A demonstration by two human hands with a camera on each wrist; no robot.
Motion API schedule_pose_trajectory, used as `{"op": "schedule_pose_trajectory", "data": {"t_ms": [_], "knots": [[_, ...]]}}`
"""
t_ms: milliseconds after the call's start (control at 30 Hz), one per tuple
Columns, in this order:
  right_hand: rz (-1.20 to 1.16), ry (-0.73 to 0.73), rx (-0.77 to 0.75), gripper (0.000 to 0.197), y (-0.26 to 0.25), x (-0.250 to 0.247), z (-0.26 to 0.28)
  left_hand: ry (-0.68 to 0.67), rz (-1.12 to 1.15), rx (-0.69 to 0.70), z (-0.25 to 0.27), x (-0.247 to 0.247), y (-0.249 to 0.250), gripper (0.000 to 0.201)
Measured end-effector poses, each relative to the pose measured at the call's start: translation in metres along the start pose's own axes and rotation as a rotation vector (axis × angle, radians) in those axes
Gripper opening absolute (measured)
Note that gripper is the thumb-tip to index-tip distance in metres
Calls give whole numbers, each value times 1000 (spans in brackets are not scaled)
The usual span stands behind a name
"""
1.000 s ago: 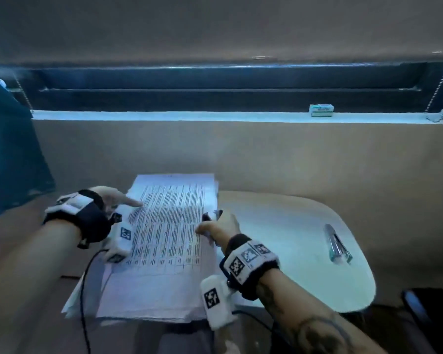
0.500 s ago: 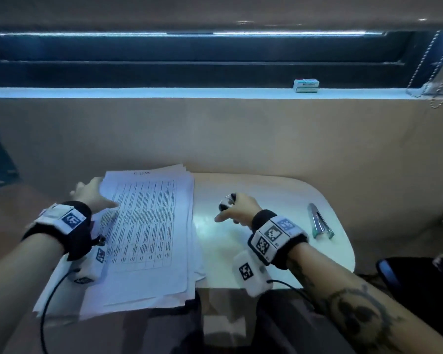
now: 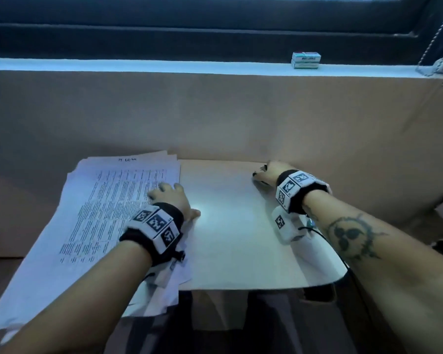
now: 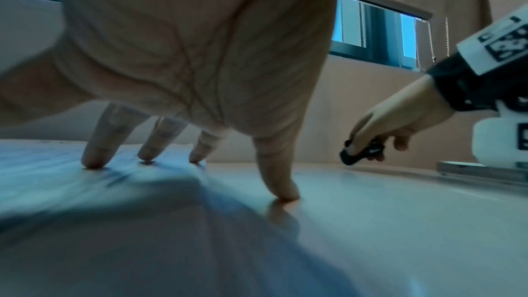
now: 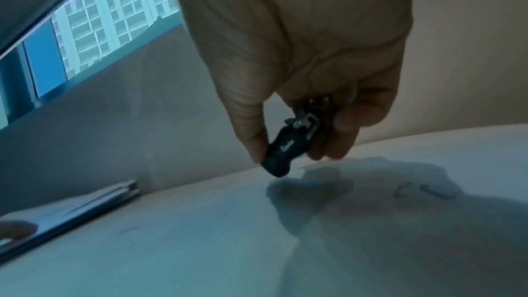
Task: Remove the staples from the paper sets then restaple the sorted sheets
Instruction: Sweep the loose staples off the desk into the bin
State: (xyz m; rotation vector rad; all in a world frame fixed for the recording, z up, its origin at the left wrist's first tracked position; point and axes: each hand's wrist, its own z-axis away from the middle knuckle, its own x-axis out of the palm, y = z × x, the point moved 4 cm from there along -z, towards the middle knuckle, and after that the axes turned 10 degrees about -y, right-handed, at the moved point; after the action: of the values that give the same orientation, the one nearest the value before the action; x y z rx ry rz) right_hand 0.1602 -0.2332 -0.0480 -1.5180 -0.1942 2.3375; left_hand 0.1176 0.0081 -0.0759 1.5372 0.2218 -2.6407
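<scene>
A stack of printed paper sheets [image 3: 100, 208] lies on the left part of the pale table [image 3: 241, 238] and overhangs its front edge. My left hand [image 3: 169, 198] rests on the stack's right edge, straight fingertips [image 4: 94, 155] pressing the paper and the thumb on the table. My right hand [image 3: 266, 172] is at the table's far right and pinches a small black staple remover [image 5: 288, 150] just above the surface. Two bent loose staples [image 5: 423, 193] lie on the table beside it. The metal stapler [image 4: 485, 171] lies under my right wrist.
A beige wall rises right behind the table. On the window sill above stands a small box [image 3: 306, 60]. A blind chain [image 3: 435, 39] hangs at the far right. The table's front edge is rounded at the right corner, with a dark gap below.
My left hand has crossed from the stack's left side to its right edge. My right hand has carried the staple remover from beside the papers to the table's far right, over the stapler.
</scene>
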Motion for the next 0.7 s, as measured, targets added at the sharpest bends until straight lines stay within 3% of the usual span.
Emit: {"op": "schedule_pose_trajectory", "data": {"t_ms": [167, 367, 600, 700], "knots": [[125, -49, 52, 37, -4, 0, -8, -55, 6, 27, -11, 3, 0, 83], [-155, 107, 26, 49, 22, -15, 0, -38, 16, 60, 1, 2, -5, 81], [-176, 129, 80, 59, 95, -19, 68, 7, 68, 91, 27, -2, -12, 80], [-214, 207, 174, 49, 134, -16, 107, 94, 10, 183, 58, -5, 18, 71]]}}
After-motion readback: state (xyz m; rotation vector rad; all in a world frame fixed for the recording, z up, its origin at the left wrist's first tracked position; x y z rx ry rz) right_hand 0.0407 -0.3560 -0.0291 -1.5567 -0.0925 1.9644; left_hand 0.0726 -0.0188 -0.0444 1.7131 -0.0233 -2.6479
